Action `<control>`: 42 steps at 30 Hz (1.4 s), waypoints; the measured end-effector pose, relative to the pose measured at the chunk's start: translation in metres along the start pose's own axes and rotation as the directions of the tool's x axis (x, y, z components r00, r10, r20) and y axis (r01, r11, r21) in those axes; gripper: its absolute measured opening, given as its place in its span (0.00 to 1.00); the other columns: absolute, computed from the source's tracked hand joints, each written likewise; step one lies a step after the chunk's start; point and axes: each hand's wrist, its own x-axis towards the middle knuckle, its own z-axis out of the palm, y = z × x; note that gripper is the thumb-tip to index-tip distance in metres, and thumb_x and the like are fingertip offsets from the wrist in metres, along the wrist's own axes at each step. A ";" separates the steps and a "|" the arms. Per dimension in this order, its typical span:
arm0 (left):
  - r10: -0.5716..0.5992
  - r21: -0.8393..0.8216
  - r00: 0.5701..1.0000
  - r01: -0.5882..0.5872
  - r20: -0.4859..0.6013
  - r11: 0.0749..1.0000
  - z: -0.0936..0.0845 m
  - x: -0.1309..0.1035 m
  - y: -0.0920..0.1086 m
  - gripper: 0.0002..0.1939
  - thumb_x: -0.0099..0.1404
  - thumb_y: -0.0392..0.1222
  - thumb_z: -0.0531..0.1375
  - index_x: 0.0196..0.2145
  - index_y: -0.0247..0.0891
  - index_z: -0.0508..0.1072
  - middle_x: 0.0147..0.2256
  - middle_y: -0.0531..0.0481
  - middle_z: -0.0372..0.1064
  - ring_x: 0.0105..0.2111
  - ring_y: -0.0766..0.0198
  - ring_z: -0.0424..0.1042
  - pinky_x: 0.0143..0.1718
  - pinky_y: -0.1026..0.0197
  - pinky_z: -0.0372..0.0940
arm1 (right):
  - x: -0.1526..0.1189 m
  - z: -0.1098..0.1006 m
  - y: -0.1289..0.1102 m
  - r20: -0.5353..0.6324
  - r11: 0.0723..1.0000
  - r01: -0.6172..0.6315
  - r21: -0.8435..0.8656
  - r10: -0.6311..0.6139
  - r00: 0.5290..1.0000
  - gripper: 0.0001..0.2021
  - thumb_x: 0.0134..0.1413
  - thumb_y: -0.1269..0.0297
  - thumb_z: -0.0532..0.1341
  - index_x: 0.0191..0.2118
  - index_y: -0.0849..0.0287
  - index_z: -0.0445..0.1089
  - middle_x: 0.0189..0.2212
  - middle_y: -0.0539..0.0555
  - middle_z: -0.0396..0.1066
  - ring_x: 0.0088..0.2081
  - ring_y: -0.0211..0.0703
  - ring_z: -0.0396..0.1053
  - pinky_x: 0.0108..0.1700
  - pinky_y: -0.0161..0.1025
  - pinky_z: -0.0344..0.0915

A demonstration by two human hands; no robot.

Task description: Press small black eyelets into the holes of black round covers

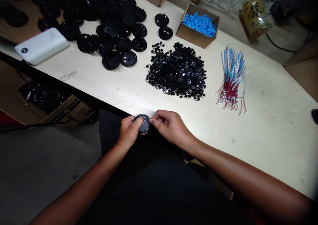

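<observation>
Black disc [145, 127], one, by the near edge of the desk [260, 135]: my left hand [128, 131] grips it, thumb across its face; my right hand [172, 125] pinches at its rim, on what I cannot tell, and I'd judge firm support with small, light fingertip movements best.

Behind the near disc [145, 127], heap of parts [177, 71] between other discs [111, 28], left, and wires [233, 77], right
</observation>
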 end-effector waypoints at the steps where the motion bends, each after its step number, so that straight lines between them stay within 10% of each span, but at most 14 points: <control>1: 0.002 0.003 1.000 -0.002 0.002 1.000 0.000 0.000 0.000 0.14 0.62 0.49 0.65 0.26 0.35 0.77 0.20 0.53 0.74 0.18 0.63 0.73 0.17 0.65 0.67 | 0.001 0.001 -0.001 -0.005 1.000 0.006 -0.006 -0.006 1.000 0.10 0.61 0.64 0.64 0.28 0.58 0.70 0.22 0.47 0.67 0.25 0.36 0.61 0.29 0.35 0.55; 21: -0.050 0.031 0.998 0.048 0.044 0.998 -0.009 -0.016 0.014 0.17 0.63 0.54 0.67 0.31 0.35 0.78 0.26 0.48 0.78 0.22 0.61 0.78 0.21 0.64 0.72 | -0.027 0.000 -0.006 -0.024 0.827 0.232 -0.513 -0.284 0.959 0.11 0.69 0.63 0.58 0.38 0.57 0.77 0.34 0.57 0.79 0.34 0.46 0.73 0.35 0.40 0.57; 29: -0.036 -0.049 0.998 0.039 0.051 0.998 -0.013 -0.031 0.048 0.22 0.61 0.56 0.71 0.38 0.32 0.82 0.32 0.41 0.82 0.26 0.56 0.82 0.21 0.65 0.74 | -0.028 -0.052 0.005 -0.307 0.993 0.102 0.054 -0.080 0.948 0.09 0.60 0.57 0.68 0.35 0.57 0.79 0.27 0.52 0.75 0.28 0.41 0.68 0.29 0.37 0.60; 42: 0.030 -0.039 0.989 -0.024 0.147 0.999 0.004 -0.035 0.071 0.19 0.60 0.52 0.72 0.37 0.32 0.83 0.32 0.41 0.82 0.27 0.55 0.83 0.21 0.64 0.75 | -0.017 -0.095 0.061 -0.400 0.881 -0.070 0.468 0.282 0.872 0.08 0.45 0.62 0.71 0.32 0.59 0.77 0.21 0.50 0.67 0.19 0.34 0.56 0.19 0.34 0.47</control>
